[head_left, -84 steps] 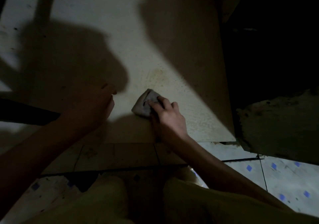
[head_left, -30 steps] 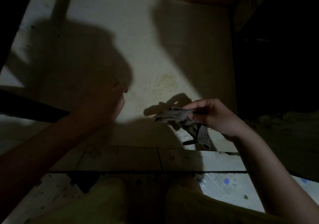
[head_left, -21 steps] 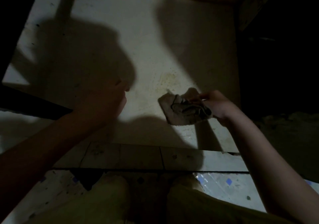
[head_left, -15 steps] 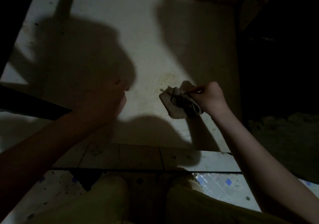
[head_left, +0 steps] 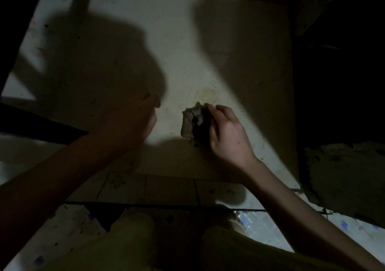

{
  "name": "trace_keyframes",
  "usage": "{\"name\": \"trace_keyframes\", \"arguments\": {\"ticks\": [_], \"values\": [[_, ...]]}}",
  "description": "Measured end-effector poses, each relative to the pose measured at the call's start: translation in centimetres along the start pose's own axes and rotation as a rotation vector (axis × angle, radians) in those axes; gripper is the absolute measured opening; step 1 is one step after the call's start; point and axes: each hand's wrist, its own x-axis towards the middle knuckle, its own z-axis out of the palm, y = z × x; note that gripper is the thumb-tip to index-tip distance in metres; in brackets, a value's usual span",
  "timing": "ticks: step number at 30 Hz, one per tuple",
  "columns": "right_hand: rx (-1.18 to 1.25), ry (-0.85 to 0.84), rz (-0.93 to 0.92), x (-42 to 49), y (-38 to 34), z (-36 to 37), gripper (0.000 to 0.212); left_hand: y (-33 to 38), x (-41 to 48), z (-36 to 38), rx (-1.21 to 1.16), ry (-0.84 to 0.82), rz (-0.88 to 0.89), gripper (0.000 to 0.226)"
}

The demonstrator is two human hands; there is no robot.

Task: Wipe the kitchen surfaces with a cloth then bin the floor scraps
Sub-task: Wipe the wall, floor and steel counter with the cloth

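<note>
Cloth (head_left: 191,122) was bunched into a pad and gripped by the right hand (head_left: 227,133), whose fingers (head_left: 224,112) curled over its far edge and pinched it against the palm. The bunching probably gave a thick, firm face for scrubbing instead of a loose sheet that would skid. The pad lay on the pale kitchen surface (head_left: 208,30), touching it, just on the near side of a yellowish stain (head_left: 208,93). That position suggested the stain was the target of the stroke. The left hand (head_left: 133,122) rested on the same surface, beside the cloth but apart from it, most likely as a brace for the leaning body. It sat in deep shadow, so whether its fingers were spread or curled could not be told. Nearer the body ran a tiled edge (head_left: 166,187), and below it the blue-flecked floor (head_left: 343,227). No scraps could be made out there. The wiping step appeared to be in hand; binning was not yet begun.
</note>
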Motion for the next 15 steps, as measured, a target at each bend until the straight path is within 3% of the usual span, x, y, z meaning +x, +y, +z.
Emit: {"name": "trace_keyframes", "arguments": {"ticks": [2, 7, 12, 15], "values": [[0.02, -0.056, 0.005, -0.5, 0.1, 0.1, 0.056, 0.1, -0.1, -0.6, -0.037, 0.02, 0.085, 0.028], [0.02, -0.097, -0.054, -0.7, 0.0, 0.8, 0.059, 0.0, -0.2, -1.0, -0.045, 0.018, 0.089, 0.026], [-0.287, -0.059, -0.211, 0.0, 1.1, 1.1, 0.057, -0.2, -0.6, -1.2, -0.009, 0.073, 0.115, 0.023], [-0.272, -0.082, -0.216, 0.2, 1.3, 1.6, 0.059, -0.2, -0.3, -0.8, -0.033, 0.023, 0.036, 0.026]]}}
